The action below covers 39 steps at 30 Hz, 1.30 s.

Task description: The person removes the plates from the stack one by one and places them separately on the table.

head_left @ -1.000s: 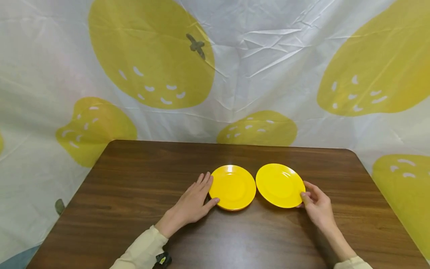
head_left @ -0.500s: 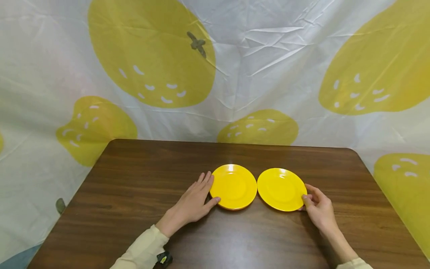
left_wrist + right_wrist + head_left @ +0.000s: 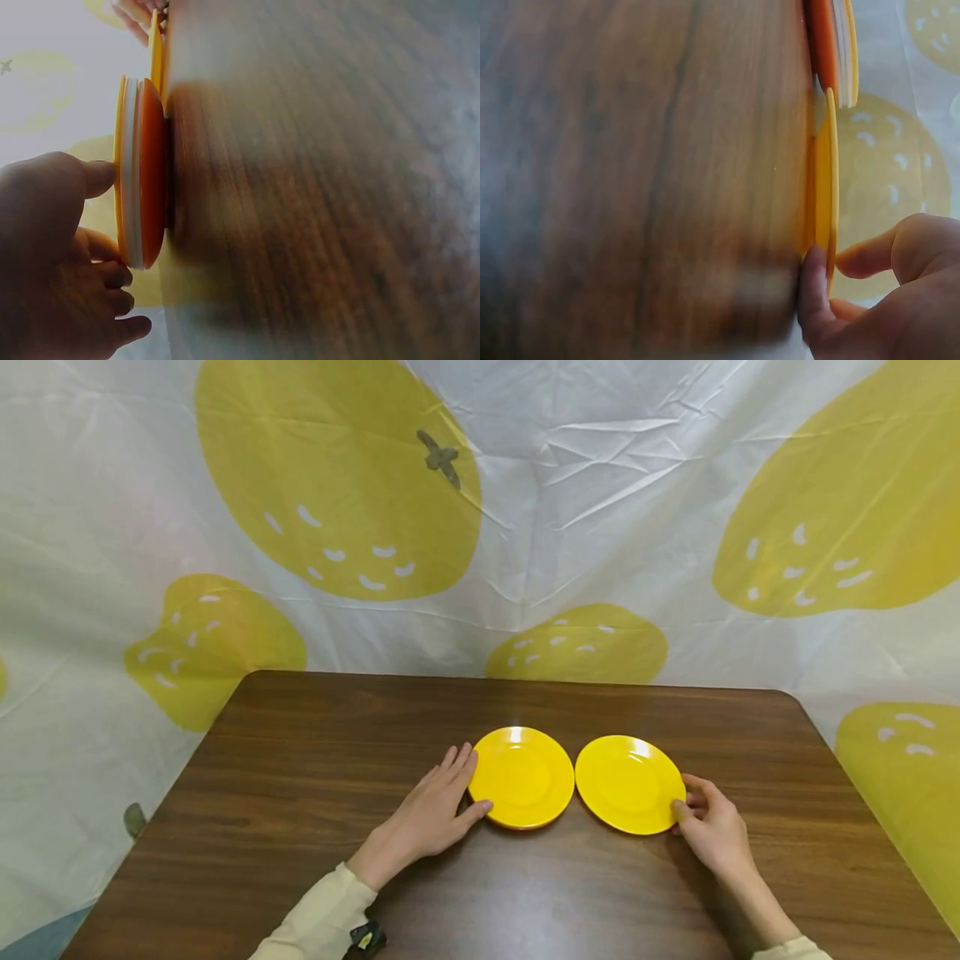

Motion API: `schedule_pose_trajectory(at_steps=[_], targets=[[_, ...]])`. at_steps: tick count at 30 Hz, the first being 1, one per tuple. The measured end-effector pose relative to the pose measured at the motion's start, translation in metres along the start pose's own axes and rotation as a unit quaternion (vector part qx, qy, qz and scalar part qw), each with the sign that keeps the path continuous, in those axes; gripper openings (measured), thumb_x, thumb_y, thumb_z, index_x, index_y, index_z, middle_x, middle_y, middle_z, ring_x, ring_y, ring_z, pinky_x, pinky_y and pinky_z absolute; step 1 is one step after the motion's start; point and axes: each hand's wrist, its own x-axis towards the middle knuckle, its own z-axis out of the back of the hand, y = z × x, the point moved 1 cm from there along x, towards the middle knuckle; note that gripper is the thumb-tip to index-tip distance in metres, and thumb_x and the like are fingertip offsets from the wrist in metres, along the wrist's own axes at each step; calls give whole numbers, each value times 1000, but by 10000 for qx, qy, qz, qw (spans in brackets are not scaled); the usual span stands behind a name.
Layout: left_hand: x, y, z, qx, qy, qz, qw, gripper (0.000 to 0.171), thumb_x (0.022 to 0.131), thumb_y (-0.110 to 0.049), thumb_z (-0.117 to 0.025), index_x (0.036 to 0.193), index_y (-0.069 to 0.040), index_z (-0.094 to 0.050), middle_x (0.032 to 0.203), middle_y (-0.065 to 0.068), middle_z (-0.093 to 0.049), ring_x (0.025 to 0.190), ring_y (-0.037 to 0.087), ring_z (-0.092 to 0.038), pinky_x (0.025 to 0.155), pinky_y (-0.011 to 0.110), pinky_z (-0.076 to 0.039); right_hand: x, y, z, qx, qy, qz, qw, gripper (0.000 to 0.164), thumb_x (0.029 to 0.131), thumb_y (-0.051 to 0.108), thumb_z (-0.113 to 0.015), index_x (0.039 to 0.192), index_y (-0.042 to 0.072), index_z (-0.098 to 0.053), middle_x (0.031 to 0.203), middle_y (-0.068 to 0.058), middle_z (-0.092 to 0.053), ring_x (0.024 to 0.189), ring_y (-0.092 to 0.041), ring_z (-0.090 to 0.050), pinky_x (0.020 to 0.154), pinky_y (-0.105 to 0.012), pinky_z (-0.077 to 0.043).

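A stack of plates stands on the table, with a yellow plate (image 3: 522, 777) on top. In the left wrist view, white edges (image 3: 132, 172) and an orange plate (image 3: 152, 180) show beneath it. My left hand (image 3: 431, 810) touches the stack's left rim, thumb at the near side and fingers extended along the far side. Just right of the stack, a single yellow plate (image 3: 628, 783) lies low at the table, its left rim close to the stack. My right hand (image 3: 712, 827) pinches its right rim, with the thumb on top and a finger (image 3: 815, 289) underneath.
The brown wooden table (image 3: 315, 760) has rounded far corners. Behind it hangs a white cloth (image 3: 585, 485) printed with large yellow fruit. A black strap device (image 3: 367, 937) is on the left wrist by the cream sleeve (image 3: 318, 914).
My right hand has lowered the single yellow plate and brought it slightly nearer to me, so it lies flatter. The left hand and the stack look almost unmoved.
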Motion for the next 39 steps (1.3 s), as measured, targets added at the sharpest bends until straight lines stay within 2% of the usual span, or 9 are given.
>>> schedule_pose_trajectory(at_steps=[5,8,11,16,21,27,32,34,39], targets=[[0,0,0,3,9,-4,10000,77,105,-48,-49,160,-2,-21,170,16,-14,158,33,-13,125,53,-22,-3,4,1,-820,-127,472,9954,55,96,16,-61,138,-15,-47,114,-33,-62,94,-38,-69,72,-29,-55],[-1,0,1,-30,33,-9,10000,78,105,-48,-49,160,-2,-20,170,16,-13,158,33,-13,125,53,-22,-5,6,0,-977,-277,661,9926,55,94,15,-62,136,-17,-48,112,-33,-60,95,-40,-66,79,-41,-54],[-1,0,1,-32,97,7,9999,78,105,-49,-49,161,-3,-19,170,15,-12,158,32,-13,125,53,-23,-6,7,0,-1014,-493,803,9904,53,92,13,-64,132,-18,-50,110,-33,-58,98,-41,-61,80,-45,-50],[0,1,1,-25,168,58,9998,79,104,-50,-48,161,-5,-18,171,13,-11,158,30,-12,125,53,-23,-4,15,3,-907,-713,943,9888,48,93,12,-63,130,-15,-51,111,-33,-57,102,-42,-54,78,-44,-46],[0,2,1,-89,172,54,9998,79,105,-50,-48,161,-5,-18,171,13,-11,158,30,-12,125,53,-23,0,27,1,-800,-667,1037,9891,43,94,12,-63,128,-12,-55,114,-31,-58,99,-41,-62,83,-46,-51],[-1,1,3,-141,181,45,9997,80,104,-51,-48,162,-5,-16,171,13,-10,158,31,-12,125,54,-23,3,46,-13,-513,-445,986,9928,40,96,12,-62,129,-9,-56,115,-29,-62,99,-41,-67,90,-54,-56],[-2,1,3,-172,196,0,9997,83,103,-52,-50,162,-5,-16,171,14,-10,158,31,-12,125,54,-23,7,62,-27,-295,-383,1056,9932,36,95,10,-63,126,-7,-59,112,-26,-65,98,-37,-68,87,-39,-58],[-2,1,2,-178,185,-21,9997,83,103,-52,-51,162,-4,-17,171,14,-9,158,31,-12,125,53,-23,8,67,-32,-153,-339,1093,9933,34,95,8,-63,125,-8,-60,111,-26,-65,97,-37,-69,86,-38,-58],[-3,0,2,-218,209,-57,9995,84,102,-52,-52,161,-4,-16,171,14,-8,158,31,-12,125,53,-23,8,74,-45,59,-166,987,9950,32,95,7,-63,124,-7,-61,110,-24,-67,98,-36,-69,91,-46,-58]])
